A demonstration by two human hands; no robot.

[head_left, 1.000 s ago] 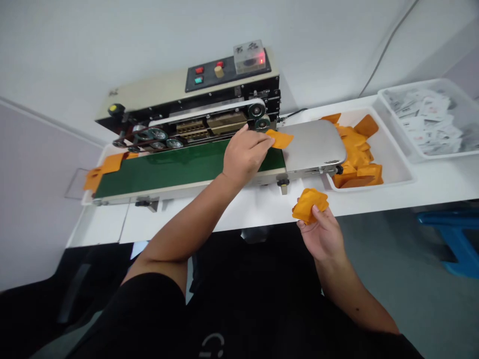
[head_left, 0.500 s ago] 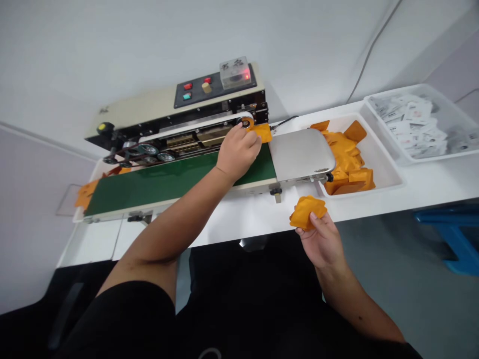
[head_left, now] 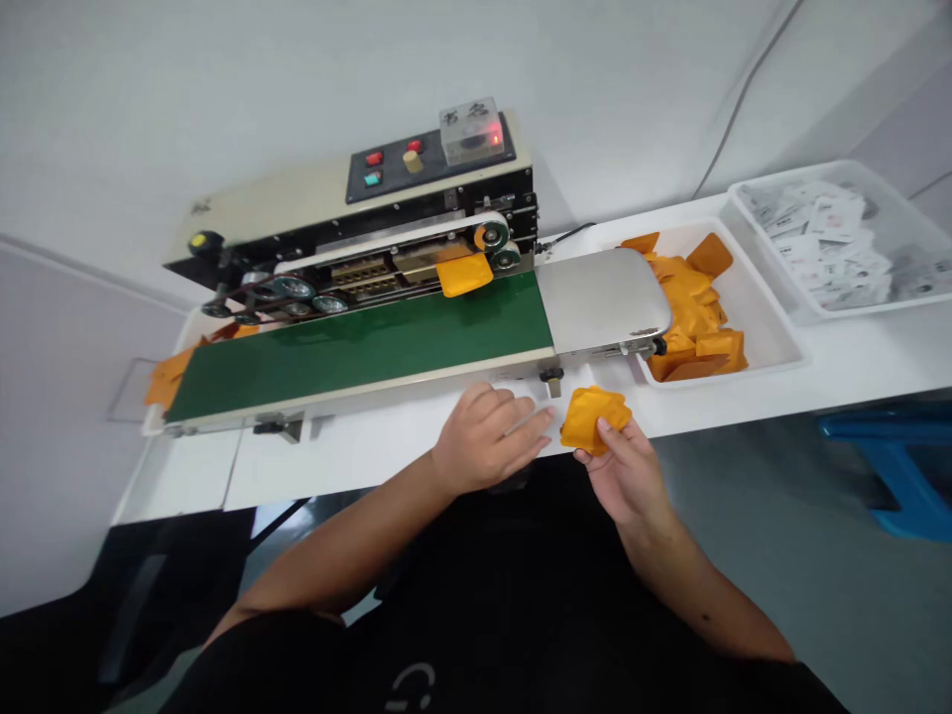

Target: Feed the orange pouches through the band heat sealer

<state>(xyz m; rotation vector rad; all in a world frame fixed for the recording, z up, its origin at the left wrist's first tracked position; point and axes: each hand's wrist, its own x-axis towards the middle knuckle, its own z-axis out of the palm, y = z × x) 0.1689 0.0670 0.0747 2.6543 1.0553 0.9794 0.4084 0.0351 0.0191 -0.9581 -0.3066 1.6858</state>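
Observation:
My right hand (head_left: 625, 461) is closed around a small stack of orange sachets (head_left: 593, 420), thumb on top. Just left of that stack is my left hand (head_left: 495, 438), holding nothing, its fingers apart and pointing toward the sachets. One orange sachet (head_left: 465, 276) sticks out from the sealing band of a continuous band sealer (head_left: 357, 228), over the green conveyor belt (head_left: 357, 342). The belt runs in front of the sealer's wheels, with a metal plate (head_left: 602, 302) at its right end.
Right of the metal plate stands a white bin (head_left: 770, 347) with many orange sachets. Beyond it, a second bin (head_left: 810, 309) holds white printed packets. More orange sachets (head_left: 175, 375) lie in a bin at the belt's left end. A blue stool (head_left: 892, 466) is at the right.
My left hand has let go of the sachet at the sealer and come down beside the stack. That sachet has moved left along the band. My right hand has shifted slightly left.

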